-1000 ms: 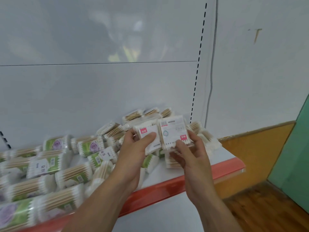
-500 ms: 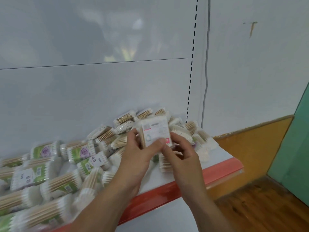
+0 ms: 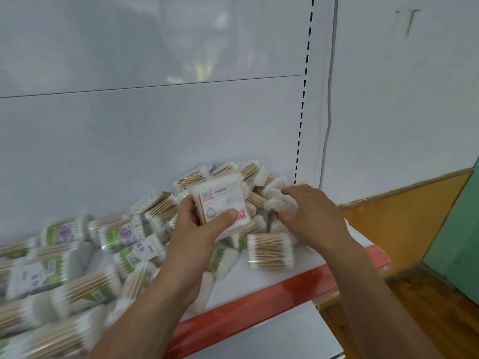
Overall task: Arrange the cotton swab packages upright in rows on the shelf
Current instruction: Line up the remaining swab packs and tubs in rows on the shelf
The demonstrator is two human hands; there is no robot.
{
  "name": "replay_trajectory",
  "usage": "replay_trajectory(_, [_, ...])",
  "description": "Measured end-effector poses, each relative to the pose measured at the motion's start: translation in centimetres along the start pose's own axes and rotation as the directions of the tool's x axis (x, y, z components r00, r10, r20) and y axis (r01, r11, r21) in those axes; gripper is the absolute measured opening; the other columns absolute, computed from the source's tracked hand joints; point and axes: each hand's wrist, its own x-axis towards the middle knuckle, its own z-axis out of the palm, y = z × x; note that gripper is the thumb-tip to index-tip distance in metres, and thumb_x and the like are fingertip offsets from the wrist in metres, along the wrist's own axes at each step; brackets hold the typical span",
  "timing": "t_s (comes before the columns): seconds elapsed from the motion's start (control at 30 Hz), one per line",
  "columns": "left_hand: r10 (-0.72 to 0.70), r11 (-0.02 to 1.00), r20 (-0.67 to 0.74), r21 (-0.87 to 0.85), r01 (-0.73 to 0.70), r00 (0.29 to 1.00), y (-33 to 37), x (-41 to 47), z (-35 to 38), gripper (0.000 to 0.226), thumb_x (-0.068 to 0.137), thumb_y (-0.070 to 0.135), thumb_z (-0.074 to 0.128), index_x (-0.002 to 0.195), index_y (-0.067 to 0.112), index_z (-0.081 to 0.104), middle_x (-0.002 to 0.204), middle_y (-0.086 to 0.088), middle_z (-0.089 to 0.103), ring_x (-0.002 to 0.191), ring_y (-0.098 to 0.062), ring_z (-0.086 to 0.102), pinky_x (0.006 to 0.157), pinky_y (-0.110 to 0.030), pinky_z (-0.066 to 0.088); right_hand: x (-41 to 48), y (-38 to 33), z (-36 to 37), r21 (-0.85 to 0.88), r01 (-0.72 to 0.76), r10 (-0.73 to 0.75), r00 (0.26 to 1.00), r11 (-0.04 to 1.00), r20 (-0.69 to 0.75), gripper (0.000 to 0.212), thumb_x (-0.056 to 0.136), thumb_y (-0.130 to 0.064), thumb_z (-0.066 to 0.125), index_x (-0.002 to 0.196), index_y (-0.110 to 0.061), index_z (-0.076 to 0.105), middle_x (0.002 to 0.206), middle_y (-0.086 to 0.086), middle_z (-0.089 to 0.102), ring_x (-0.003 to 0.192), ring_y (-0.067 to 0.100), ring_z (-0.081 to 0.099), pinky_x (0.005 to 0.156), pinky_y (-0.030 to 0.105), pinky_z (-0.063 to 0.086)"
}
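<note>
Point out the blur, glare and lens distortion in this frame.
Head view: loose packages at lower left smear with motion blur; head view: the back panel shows a soft yellowish reflection; the slotted upright bows from the wide lens; the labelled package in the left hand is sharper, its print unreadable.

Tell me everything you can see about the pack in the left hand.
The pack is a flat clear-plastic packet of wooden-stemmed cotton swabs with a white printed label bearing a barcode and pink marks. White tips show along its lower edge, stems along its left. The left hand grips it, thumb across the lower front, nearly upright above the pile.
</note>
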Motion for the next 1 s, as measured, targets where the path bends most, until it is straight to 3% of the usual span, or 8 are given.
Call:
replay_trajectory(0.2, [-0.014, 0.999, -0.019, 0.034, 0.014, 1.000, 0.6, 0.3, -0.6, 0.048, 0.081, 0.006, 0.075, 0.124, 0.017, 0.059, 0.112, 0.000, 0.075, 0.105, -0.019, 0.071, 0.094, -0.044, 0.054, 0.2, -0.1, -0.5, -0.015, -0.034, 0.034, 0.999, 0.999, -0.033, 0.036, 0.093, -0.037, 0.055, 0.129, -0.035, 0.057, 0.125, -0.008, 0.061, 0.110, 0.018, 0.058, 0.077, 0.029, 0.038])
replay_trajectory(0.33, [-0.003, 0.999, -0.043, 0.041, 0.005, 0.999, 1.3, -0.5, -2.2, 0.044, 0.080, 0.005, 0.075, 0.120, 0.017, 0.060, 0.107, 0.000, 0.076, 0.101, -0.018, 0.072, 0.085, -0.035, 0.055, -1.6, -1.7, -2.0, 0.243, -0.003, 0.059, 0.973, 0.970, -0.224, 0.031, 0.088, -0.037, 0.058, 0.118, -0.033, 0.064, 0.109, -0.011, 0.068, 0.095, 0.014, 0.061, 0.078, 0.031, 0.044])
replay_trajectory(0.43, [0.020, 0.999, -0.073, 0.046, -0.016, 0.997, 2.2, -1.8, -4.8, 0.048, 0.074, 0.009, 0.076, 0.119, 0.015, 0.061, 0.106, -0.001, 0.076, 0.099, -0.018, 0.073, 0.080, -0.031, 0.055, -3.9, -4.9, -2.6, 0.619, 0.070, 0.117, 0.960, 0.782, -0.256, 0.017, 0.085, -0.039, 0.061, 0.101, -0.040, 0.066, 0.093, -0.023, 0.070, 0.087, 0.000, 0.064, 0.075, 0.024, 0.049])
replay_trajectory(0.53, [0.044, 0.998, -0.120, 0.060, -0.037, 0.992, 3.7, -4.1, -8.6, 0.058, 0.064, 0.019, 0.076, 0.120, 0.013, 0.061, 0.106, -0.002, 0.076, 0.099, -0.018, 0.073, 0.078, -0.029, 0.059, -5.9, -9.3, -1.6, 0.906, 0.048, 0.099, 0.990, 0.420, -0.098, 0.021, 0.093, -0.013, 0.060, 0.093, -0.030, 0.072, 0.084, -0.016, 0.073, 0.080, 0.000, 0.068, 0.066, 0.015, 0.052])
replay_trajectory(0.6, [0.057, 0.995, -0.161, 0.090, -0.043, 0.985, 5.0, -6.1, -12.0, 0.057, 0.063, 0.021, 0.076, 0.118, 0.016, 0.063, 0.105, 0.001, 0.077, 0.098, -0.015, 0.073, 0.078, -0.027, 0.059, -7.3, -12.8, -0.4, 0.966, -0.038, 0.059, 0.998, 0.257, 0.023, 0.025, 0.093, -0.008, 0.058, 0.087, -0.024, 0.075, 0.081, -0.010, 0.074, 0.076, 0.003, 0.069, 0.061, 0.014, 0.051])
replay_trajectory(0.8, [0.076, 0.983, -0.366, 0.186, -0.007, 0.928, 8.5, -14.8, -26.0, 0.060, 0.059, 0.021, 0.084, 0.116, 0.018, 0.062, 0.101, 0.001, 0.077, 0.094, -0.015, 0.074, 0.075, -0.026, 0.055, -13.5, -26.2, 3.8, 0.969, -0.239, -0.122, 0.962, 0.069, 0.246, 0.029, 0.091, -0.006, 0.058, 0.073, -0.021, 0.076, 0.080, 0.000, 0.073, 0.075, 0.015, 0.067, 0.066, 0.025, 0.058])
replay_trajectory(0.93, [0.145, 0.955, -0.521, 0.297, 0.020, 0.841, 10.6, -23.0, -37.1, 0.056, 0.066, 0.007, 0.090, 0.110, 0.021, 0.058, 0.097, 0.005, 0.076, 0.089, -0.011, 0.072, 0.070, -0.019, 0.055, -20.3, -37.2, 6.4, 0.944, -0.330, -0.262, 0.912, -0.018, 0.314, 0.004, 0.061, -0.023, 0.075, 0.064, -0.025, 0.072, 0.071, 0.004, 0.061, 0.072, 0.021, 0.054, 0.066, 0.032, 0.050])
replay_trajectory(1.0, [0.191, 0.934, -0.580, 0.354, 0.035, 0.792, 11.5, -27.3, -42.3, 0.048, 0.073, 0.007, 0.084, 0.108, 0.026, 0.057, 0.095, 0.011, 0.073, 0.087, -0.007, 0.070, 0.072, -0.018, 0.055, -23.8, -42.3, 8.6, 0.932, -0.362, -0.347, 0.873, 0.011, 0.343, 0.025, 0.053, -0.035, 0.081, 0.072, -0.023, 0.071, 0.080, 0.010, 0.056, 0.079, 0.024, 0.050, 0.076, 0.039, 0.041])
